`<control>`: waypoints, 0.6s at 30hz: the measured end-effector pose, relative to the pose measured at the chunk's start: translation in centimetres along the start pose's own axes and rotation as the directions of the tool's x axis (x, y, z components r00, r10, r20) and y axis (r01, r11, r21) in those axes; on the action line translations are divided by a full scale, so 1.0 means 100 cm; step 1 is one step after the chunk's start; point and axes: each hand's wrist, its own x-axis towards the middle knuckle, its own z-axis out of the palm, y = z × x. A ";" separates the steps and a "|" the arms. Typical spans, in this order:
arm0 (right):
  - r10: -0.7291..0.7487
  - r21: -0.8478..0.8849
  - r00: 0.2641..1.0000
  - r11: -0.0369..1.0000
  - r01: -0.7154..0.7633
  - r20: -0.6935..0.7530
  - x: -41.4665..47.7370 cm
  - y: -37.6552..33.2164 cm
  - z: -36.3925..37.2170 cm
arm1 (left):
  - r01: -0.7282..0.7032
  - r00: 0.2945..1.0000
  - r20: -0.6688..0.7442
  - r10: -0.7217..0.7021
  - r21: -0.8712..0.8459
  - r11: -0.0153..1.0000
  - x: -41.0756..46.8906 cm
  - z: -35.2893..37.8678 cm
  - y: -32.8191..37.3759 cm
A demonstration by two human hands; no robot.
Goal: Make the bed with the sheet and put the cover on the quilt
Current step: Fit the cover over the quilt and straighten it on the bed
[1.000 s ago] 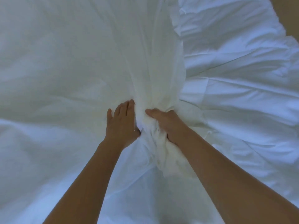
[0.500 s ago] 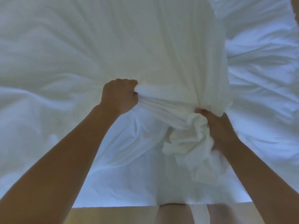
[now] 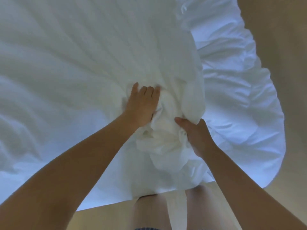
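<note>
Cover (image 3: pixel 166 140) seemingly bunched between left hand (image 3: pixel 142 103), right hand (image 3: pixel 197 136).

No text or label seems readable anywhere on the white bedding (image 3: pixel 83 63).

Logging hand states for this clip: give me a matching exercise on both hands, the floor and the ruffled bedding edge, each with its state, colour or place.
1 left hand
2 right hand
3 floor
4 ruffled bedding edge

A tan, along right and bottom
B grip on the bunched cloth
C fingers extended, laid on cloth
D white, curving beside the floor

Pairs: 1-C; 2-B; 3-A; 4-D
</note>
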 end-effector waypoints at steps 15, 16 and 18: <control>-0.153 0.004 0.940 0.987 0.162 -0.304 -0.036 -0.030 -0.126 | 0.344 0.928 0.047 -0.369 -0.487 0.803 -0.070 -0.061 -0.070; -0.171 -0.020 0.932 0.985 0.174 -0.318 -0.037 -0.038 -0.145 | 0.376 0.919 0.097 -0.381 -0.501 0.780 -0.083 -0.047 -0.060; -0.184 -0.076 0.941 0.983 0.169 -0.284 -0.031 -0.039 -0.159 | 0.437 0.899 0.222 -0.376 -0.424 0.794 -0.092 -0.023 -0.030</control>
